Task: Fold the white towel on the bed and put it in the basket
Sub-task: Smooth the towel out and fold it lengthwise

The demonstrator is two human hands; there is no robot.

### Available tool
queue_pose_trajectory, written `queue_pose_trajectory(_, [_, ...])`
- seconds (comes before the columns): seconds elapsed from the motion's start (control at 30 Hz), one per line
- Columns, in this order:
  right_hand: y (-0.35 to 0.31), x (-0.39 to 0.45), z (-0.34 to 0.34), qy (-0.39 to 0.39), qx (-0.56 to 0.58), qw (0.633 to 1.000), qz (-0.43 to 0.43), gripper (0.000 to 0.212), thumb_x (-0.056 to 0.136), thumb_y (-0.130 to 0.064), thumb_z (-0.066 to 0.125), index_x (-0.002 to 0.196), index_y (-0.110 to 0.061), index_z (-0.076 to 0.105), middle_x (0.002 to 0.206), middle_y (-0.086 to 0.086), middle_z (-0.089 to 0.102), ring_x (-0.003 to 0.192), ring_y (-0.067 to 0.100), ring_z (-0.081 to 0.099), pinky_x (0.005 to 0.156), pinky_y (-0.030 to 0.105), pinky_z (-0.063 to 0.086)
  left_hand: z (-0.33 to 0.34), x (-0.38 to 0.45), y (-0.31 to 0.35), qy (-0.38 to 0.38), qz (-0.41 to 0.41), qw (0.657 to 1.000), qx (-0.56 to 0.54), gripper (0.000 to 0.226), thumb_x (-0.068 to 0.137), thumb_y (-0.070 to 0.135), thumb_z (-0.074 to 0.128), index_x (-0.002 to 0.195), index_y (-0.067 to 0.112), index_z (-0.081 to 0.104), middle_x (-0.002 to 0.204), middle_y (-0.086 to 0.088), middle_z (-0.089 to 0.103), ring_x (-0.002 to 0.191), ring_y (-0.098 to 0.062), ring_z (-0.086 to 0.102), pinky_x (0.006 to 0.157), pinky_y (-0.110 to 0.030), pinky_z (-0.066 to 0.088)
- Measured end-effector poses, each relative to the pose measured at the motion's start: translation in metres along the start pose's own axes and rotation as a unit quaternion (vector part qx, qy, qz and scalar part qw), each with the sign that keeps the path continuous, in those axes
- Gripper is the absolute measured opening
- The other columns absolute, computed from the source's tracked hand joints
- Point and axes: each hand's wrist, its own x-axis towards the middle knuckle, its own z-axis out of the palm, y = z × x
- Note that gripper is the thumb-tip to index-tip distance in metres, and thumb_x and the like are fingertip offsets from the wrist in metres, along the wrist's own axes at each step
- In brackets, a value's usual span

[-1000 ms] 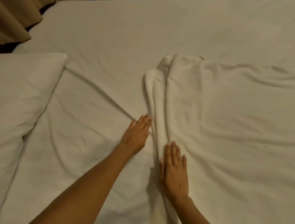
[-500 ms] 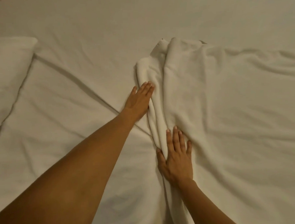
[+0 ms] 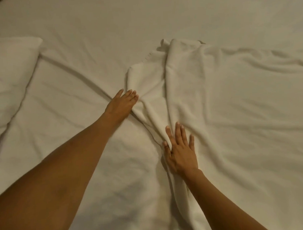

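White towel (image 3: 216, 98) bunched on bed (image 3: 91, 21); left hand (image 3: 123, 104), right hand (image 3: 180, 151) spread flat, pinching nothing. Smooth outward, align edges before folding.

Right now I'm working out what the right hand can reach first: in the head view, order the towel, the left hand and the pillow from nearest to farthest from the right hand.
1. Towel: directly under the right hand, which lies flat on its bunched left edge.
2. Left hand: up and to the left, at the towel's edge.
3. Pillow: far left of the bed.

Towel (image 3: 234, 111) and pillow (image 3: 8, 77) — both cropped by frame edges.
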Motion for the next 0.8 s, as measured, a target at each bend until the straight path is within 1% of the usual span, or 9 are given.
queue_pose_trajectory(0.1, [-0.018,-0.023,-0.004,-0.011,0.012,1.0,-0.011,0.073,0.083,-0.055,-0.01,0.15,-0.028,0.003,0.157,0.003,-0.017,0.136,0.013,-0.027,0.112,0.039,-0.018,0.004,-0.042,-0.01,-0.006,-0.018,1.0,0.003,0.057,0.097,0.0,0.031,0.15,0.009,0.013,0.16,-0.01,0.011,0.148,-0.021,0.009,0.119,-0.04,0.006])
queue_pose_trajectory(0.23, [-0.041,-0.05,-0.007,-0.012,0.067,0.997,-0.021,0.061,0.091,-0.046,0.008,0.148,-0.027,0.021,0.159,0.002,0.003,0.144,0.015,-0.011,0.113,0.039,-0.012,-0.001,-0.098,-0.021,-0.027,-0.029,0.999,0.027,0.058,0.094,-0.003,0.033,0.149,0.009,0.017,0.159,-0.01,0.011,0.148,-0.021,0.009,0.12,-0.04,0.002])
queue_pose_trajectory(0.43, [-0.062,-0.081,-0.008,-0.047,0.084,0.994,-0.06,0.048,0.101,-0.039,0.021,0.148,-0.031,0.018,0.159,0.001,0.008,0.146,0.016,-0.005,0.115,0.037,-0.008,-0.018,-0.165,-0.033,-0.009,-0.061,0.996,0.062,0.054,0.091,-0.005,0.037,0.143,0.01,0.033,0.157,-0.01,0.021,0.147,-0.02,0.013,0.119,-0.04,-0.003])
queue_pose_trajectory(0.5, [-0.068,-0.089,-0.006,-0.073,0.101,0.99,-0.066,0.048,0.101,-0.04,0.02,0.148,-0.032,0.018,0.159,0.001,0.007,0.146,0.016,-0.003,0.115,0.037,-0.006,-0.016,-0.189,-0.033,-0.007,-0.075,0.995,0.065,0.052,0.09,-0.006,0.037,0.14,0.009,0.038,0.156,-0.011,0.025,0.147,-0.021,0.015,0.118,-0.038,-0.012])
queue_pose_trajectory(0.53, [-0.072,-0.095,-0.004,-0.089,0.105,0.988,-0.071,0.048,0.101,-0.04,0.02,0.148,-0.032,0.018,0.159,0.002,0.007,0.146,0.016,-0.003,0.116,0.036,-0.005,-0.012,-0.205,-0.034,-0.008,-0.077,0.995,0.066,0.051,0.089,-0.007,0.039,0.138,0.008,0.041,0.154,-0.012,0.029,0.146,-0.022,0.018,0.114,-0.036,-0.022])
queue_pose_trajectory(0.6, [-0.08,-0.109,0.0,-0.116,0.104,0.984,-0.088,0.048,0.101,-0.041,0.019,0.148,-0.033,0.019,0.159,0.002,0.009,0.146,0.016,-0.001,0.116,0.036,-0.003,-0.002,-0.242,-0.035,-0.007,-0.08,0.994,0.075,0.048,0.082,-0.009,0.052,0.128,0.005,0.053,0.144,-0.015,0.046,0.14,-0.026,0.034,0.104,-0.032,-0.036])
queue_pose_trajectory(0.67, [-0.093,-0.124,0.006,-0.143,0.096,0.978,-0.116,0.048,0.1,-0.042,0.019,0.148,-0.034,0.019,0.159,0.001,0.01,0.146,0.016,-0.001,0.116,0.036,-0.002,0.001,-0.282,-0.035,-0.042,-0.095,0.99,0.093,0.047,0.065,-0.013,0.068,0.11,0.0,0.066,0.123,-0.02,0.063,0.123,-0.031,0.055,0.11,-0.034,-0.029])
queue_pose_trajectory(0.73, [-0.114,-0.141,0.017,-0.171,0.079,0.97,-0.153,0.052,0.098,-0.048,0.014,0.148,-0.034,0.017,0.159,0.001,0.009,0.146,0.017,-0.001,0.116,0.037,-0.002,0.021,-0.327,-0.038,-0.026,-0.11,0.99,0.085,0.049,0.05,-0.015,0.076,0.098,-0.004,0.07,0.108,-0.023,0.07,0.106,-0.036,0.066,0.116,-0.036,-0.018])
queue_pose_trajectory(0.8, [-0.129,-0.155,0.03,-0.174,0.062,0.967,-0.175,0.071,0.085,-0.06,-0.004,0.149,-0.035,0.013,0.159,0.001,0.006,0.146,0.017,-0.004,0.116,0.038,-0.004,0.043,-0.361,-0.035,-0.008,-0.131,0.988,0.083,0.046,0.054,-0.013,0.073,0.1,-0.007,0.07,0.106,-0.025,0.07,0.099,-0.037,0.068,0.118,-0.036,-0.009])
